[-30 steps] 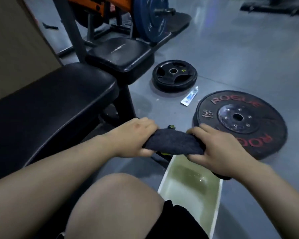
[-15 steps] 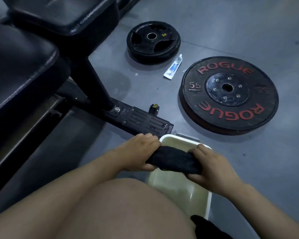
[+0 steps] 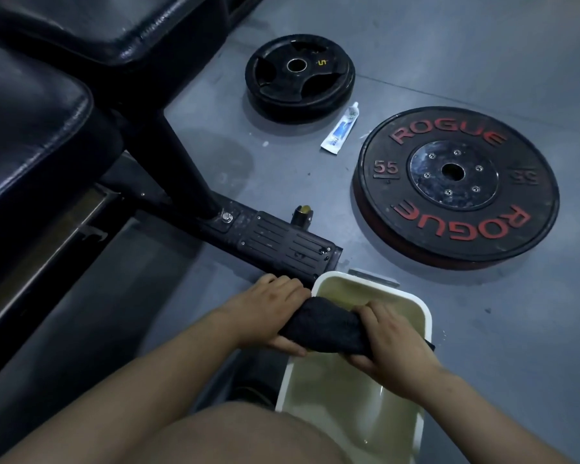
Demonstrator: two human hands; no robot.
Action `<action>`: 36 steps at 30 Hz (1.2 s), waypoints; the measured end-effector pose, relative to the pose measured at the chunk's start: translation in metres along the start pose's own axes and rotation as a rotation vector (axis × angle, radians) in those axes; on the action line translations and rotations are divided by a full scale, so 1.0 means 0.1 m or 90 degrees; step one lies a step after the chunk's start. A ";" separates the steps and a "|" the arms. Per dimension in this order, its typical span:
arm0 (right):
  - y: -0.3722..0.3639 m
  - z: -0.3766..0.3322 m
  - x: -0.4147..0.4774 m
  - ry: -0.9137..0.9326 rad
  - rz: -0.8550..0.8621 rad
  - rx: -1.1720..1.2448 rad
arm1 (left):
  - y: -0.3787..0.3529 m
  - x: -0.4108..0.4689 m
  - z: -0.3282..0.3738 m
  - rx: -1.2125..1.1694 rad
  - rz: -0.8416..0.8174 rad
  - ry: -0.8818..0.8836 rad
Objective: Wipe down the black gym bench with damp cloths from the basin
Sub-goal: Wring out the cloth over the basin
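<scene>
grey gym floor (image 3: 482, 61), dim light. black bench (image 3: 31, 128) fills the left side, two pads, its steel foot (image 3: 282, 246) running toward the middle. left hand (image 3: 268, 313) has its grip closed around the left end of a dark cloth (image 3: 322, 326). cloth is rolled up, held over the basin (image 3: 426, 316), above the water, not on the bench. basin is white-rimmed, on the floor just by the bench foot, murky water inside. right hand (image 3: 392, 343) has its grip closed around the cloth's right end. bare knee (image 3: 248, 437) at the bottom edge. further back, small plate (image 3: 298, 78) marked 5, tube (image 3: 340, 128) beside it, then big plate (image 3: 456, 185) with red rogue 55 lettering at right, all flat on the floor.
</scene>
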State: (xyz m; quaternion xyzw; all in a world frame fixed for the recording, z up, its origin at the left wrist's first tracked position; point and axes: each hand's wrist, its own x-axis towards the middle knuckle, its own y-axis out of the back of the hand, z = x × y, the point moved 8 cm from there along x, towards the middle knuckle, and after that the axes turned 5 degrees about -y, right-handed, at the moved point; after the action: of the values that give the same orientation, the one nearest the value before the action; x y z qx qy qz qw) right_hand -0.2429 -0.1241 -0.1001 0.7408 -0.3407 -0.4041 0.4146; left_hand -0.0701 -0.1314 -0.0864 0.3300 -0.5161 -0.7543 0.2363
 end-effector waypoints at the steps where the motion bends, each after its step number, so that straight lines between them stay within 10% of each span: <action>1: -0.05 -0.01 0.01 -0.001 -0.007 -0.013 | -0.02 0.00 0.00 -0.007 -0.004 0.009; 28: 0.17 -0.31 0.12 0.021 0.026 0.262 | 0.11 -0.37 -0.15 -0.171 0.162 0.009; 36: -0.07 -0.39 0.11 0.011 -0.034 0.220 | -0.27 -0.45 -0.12 -0.133 0.046 0.041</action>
State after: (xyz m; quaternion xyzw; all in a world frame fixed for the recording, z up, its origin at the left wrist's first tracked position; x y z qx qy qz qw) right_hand -0.2023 -0.1174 -0.0967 0.8131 -0.3819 -0.3439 0.2733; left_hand -0.0316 -0.0981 -0.1030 0.3089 -0.4384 -0.7838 0.3131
